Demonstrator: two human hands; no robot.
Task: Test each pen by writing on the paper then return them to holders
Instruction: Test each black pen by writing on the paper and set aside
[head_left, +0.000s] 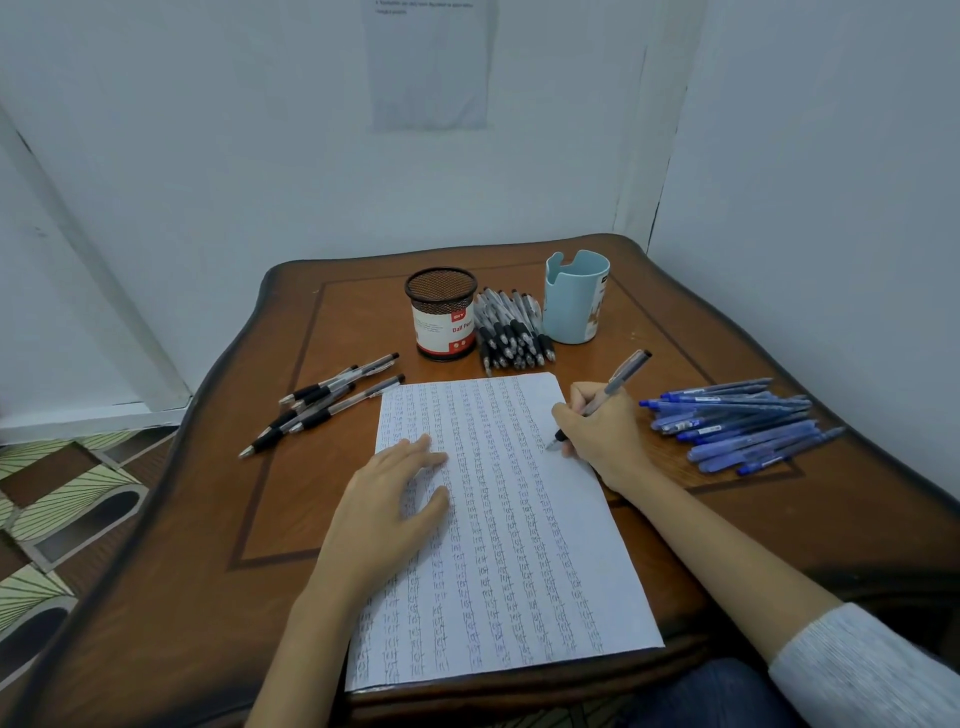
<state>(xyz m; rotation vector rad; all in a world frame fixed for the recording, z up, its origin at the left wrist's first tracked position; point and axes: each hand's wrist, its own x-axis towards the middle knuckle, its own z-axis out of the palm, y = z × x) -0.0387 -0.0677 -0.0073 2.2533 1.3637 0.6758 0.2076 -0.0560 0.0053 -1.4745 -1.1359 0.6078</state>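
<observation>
A white sheet of paper (509, 519) covered in rows of small handwriting lies on the wooden table (208, 519). My right hand (602, 436) grips a black pen (621, 376) with its tip touching the sheet's right edge. My left hand (389, 499) lies flat on the paper's left part with fingers spread. A black mesh holder (441, 312) and a light blue holder (576, 299) stand behind the paper; no pens show in either. Black pens (511, 332) lie piled between the holders.
Several black pens (322, 402) lie loose left of the paper. A heap of blue pens (737, 421) lies at the right. White walls close in behind and to the right. Patterned floor tiles (52, 519) show beyond the table's left edge.
</observation>
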